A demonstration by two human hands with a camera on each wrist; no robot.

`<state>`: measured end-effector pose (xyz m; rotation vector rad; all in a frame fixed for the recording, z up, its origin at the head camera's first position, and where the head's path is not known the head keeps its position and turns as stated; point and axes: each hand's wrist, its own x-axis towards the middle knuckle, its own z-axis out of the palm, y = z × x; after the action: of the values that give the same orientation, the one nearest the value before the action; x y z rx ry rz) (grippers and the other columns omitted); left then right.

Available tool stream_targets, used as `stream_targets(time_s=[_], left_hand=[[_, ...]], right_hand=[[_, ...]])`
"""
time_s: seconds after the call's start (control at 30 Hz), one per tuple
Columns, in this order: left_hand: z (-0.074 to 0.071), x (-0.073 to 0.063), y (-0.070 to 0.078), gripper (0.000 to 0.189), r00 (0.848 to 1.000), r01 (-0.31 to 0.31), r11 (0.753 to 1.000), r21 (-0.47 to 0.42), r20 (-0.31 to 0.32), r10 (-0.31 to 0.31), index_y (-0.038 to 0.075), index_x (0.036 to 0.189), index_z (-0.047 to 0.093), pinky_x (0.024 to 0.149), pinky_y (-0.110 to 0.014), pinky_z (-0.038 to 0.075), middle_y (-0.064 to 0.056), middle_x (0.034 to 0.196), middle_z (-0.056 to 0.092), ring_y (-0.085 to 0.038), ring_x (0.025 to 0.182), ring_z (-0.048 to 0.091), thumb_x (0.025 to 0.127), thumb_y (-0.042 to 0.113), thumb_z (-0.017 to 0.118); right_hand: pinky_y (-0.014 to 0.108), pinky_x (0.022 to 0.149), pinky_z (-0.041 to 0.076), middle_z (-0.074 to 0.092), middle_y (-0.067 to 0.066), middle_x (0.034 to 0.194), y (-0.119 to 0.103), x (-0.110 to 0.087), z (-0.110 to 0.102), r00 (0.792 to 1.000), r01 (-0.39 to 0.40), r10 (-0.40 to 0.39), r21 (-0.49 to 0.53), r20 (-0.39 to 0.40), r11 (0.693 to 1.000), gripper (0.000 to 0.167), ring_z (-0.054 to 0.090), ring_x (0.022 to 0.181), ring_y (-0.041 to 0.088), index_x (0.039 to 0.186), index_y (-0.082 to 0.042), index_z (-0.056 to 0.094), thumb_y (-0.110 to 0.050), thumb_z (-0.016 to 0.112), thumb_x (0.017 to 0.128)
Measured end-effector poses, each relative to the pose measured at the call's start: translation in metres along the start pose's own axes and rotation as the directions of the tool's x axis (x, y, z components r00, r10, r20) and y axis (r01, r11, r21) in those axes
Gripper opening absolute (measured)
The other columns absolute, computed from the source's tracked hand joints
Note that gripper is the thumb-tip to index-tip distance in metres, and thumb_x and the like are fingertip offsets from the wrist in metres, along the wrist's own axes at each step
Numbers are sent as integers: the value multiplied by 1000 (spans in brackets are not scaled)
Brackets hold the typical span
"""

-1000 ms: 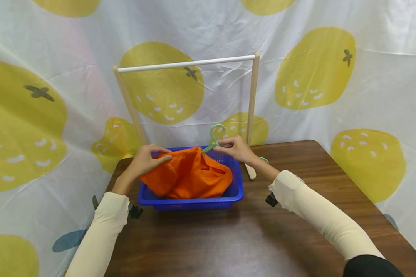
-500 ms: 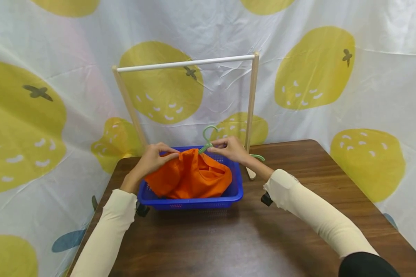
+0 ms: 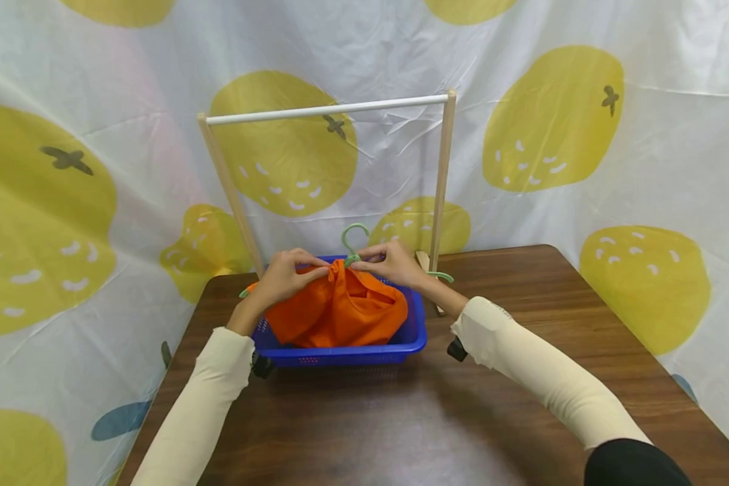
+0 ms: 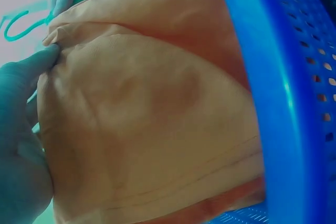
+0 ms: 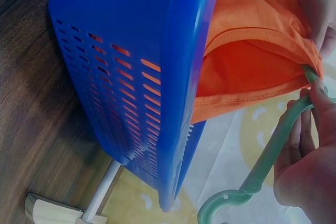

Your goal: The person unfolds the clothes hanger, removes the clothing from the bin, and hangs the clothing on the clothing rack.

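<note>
An orange garment (image 3: 340,314) with a stitched, hemmed opening (image 5: 252,66) lies partly in the blue basket (image 3: 340,354). My left hand (image 3: 282,277) pinches its gathered upper edge, thumb on the cloth (image 4: 131,93) in the left wrist view. Beside it, my right hand (image 3: 395,264) pinches a green clothes hanger (image 3: 352,259) just below its upright hook. One hanger arm (image 5: 275,148) sticks out past my right hand, outside the cloth. The other side runs into the garment, and a green tip (image 3: 244,293) shows left of my left wrist.
A rack with a white rail (image 3: 328,111) and wooden posts (image 3: 442,182) stands behind the basket. Its foot (image 3: 424,262) lies right of the basket on the brown wooden table (image 3: 364,418). A patterned curtain (image 3: 534,223) hangs close behind.
My right hand has moved left with the hanger. My left hand has moved right along the garment, gathering cloth toward the hook. A green tip has appeared at the left.
</note>
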<state>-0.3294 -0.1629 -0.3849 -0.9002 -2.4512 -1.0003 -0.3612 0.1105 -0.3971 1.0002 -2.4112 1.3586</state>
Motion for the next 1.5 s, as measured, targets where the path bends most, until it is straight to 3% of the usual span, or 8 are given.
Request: stream_targets(time_s=[0.2,0.4,0.57,0.8,0.97,1.1,1.3,1.5], left_hand=[[3,2,5,20,999,15,998,-58,-43,-17,12,112,81,87,-47,51,-8,111,74,-29,107,64,93,19,79],[8,11,15,34,1000,0,999,-34,19,1,8,119,79,89,-46,55,-9,109,72,-28,105,63,91,26,84],[14,15,16,28,998,-65,997,34,26,64,6,111,81,81,-40,56,-9,100,73,-24,94,65,89,23,85],[14,17,15,23,993,-113,990,88,-21,115,5,101,83,72,-37,52,-8,88,71,-23,81,63,87,22,87],[14,19,15,24,990,-113,989,96,-68,120,4,100,83,68,-37,50,-8,84,70,-26,77,62,85,22,88],[17,21,18,20,992,-105,990,94,-56,110,6,93,82,70,-38,49,-7,82,68,-27,79,62,88,25,85],[19,23,20,16,990,-131,988,84,-40,134,8,88,84,73,-43,50,-8,83,69,-32,82,62,89,23,84],[18,22,18,14,987,-148,984,96,-42,152,8,90,85,73,-42,51,-8,83,70,-25,80,61,88,21,86]], right_hand=[[22,60,53,79,13,93,-2,1,1,1000,-12,12,7,-4,1000,28,75,77,31,115,-1,79,-17,83,91],[22,56,50,79,14,96,-6,3,2,1000,-15,15,17,17,1000,27,75,80,41,115,-2,79,-18,80,93],[24,58,51,80,11,96,-8,3,5,998,-44,44,5,37,999,27,75,80,35,114,-4,80,-22,80,94],[31,74,60,79,8,101,-5,2,0,994,-67,66,6,84,998,29,74,82,17,117,-6,79,-19,83,91],[32,73,60,80,7,100,-4,3,-4,997,-41,41,-7,59,999,28,75,83,18,115,-6,80,-16,84,89],[31,71,60,80,8,99,-5,2,-2,998,-28,28,2,60,1000,26,76,81,18,112,-6,81,-17,84,89],[30,72,60,80,8,99,-5,-2,1,996,-69,68,19,62,997,27,75,81,17,112,-6,81,-16,85,88],[32,75,61,79,8,99,-3,-1,2,996,-62,59,41,64,997,27,76,82,18,112,-6,81,-16,86,87]])
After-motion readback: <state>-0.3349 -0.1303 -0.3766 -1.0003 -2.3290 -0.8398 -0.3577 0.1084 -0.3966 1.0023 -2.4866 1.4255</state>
